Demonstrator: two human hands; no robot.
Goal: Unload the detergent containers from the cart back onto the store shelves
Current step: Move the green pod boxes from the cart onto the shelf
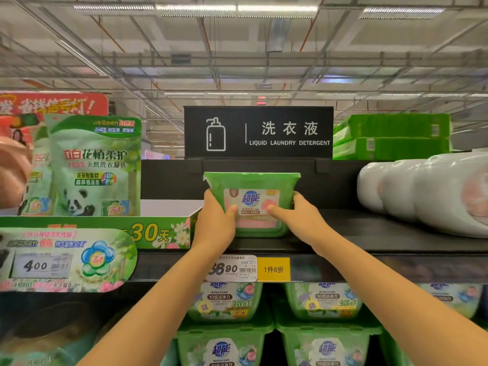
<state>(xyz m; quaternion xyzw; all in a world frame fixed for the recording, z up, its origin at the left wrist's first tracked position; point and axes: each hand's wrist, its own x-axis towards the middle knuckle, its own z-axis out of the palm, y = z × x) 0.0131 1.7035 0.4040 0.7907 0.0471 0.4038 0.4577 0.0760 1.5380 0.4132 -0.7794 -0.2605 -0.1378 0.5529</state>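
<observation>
The black sign (258, 132) reads "洗衣液 LIQUID LAUNDRY DETERGENT". Below the sign, the green tub (250, 182) bears "超能". Lower still, a yellow tag (273, 269) says "1件8折". Left of the sign, a pouch (95, 165) shows "立白花植柔护".

strip lights (235, 8) line a bare ceiling (264, 48) of pipes above black shelving (369, 225) and an aisle sign (258, 132).

The green detergent pod box (252, 180) looks like smooth, faintly glossy plastic with a shiny printed label (250, 200), the top shelf (369, 228) under the box is matt black, the panda pouch (95, 165) left of it is glossy film, and the white packs (422, 191) right of it are in shiny plastic wrap.
</observation>
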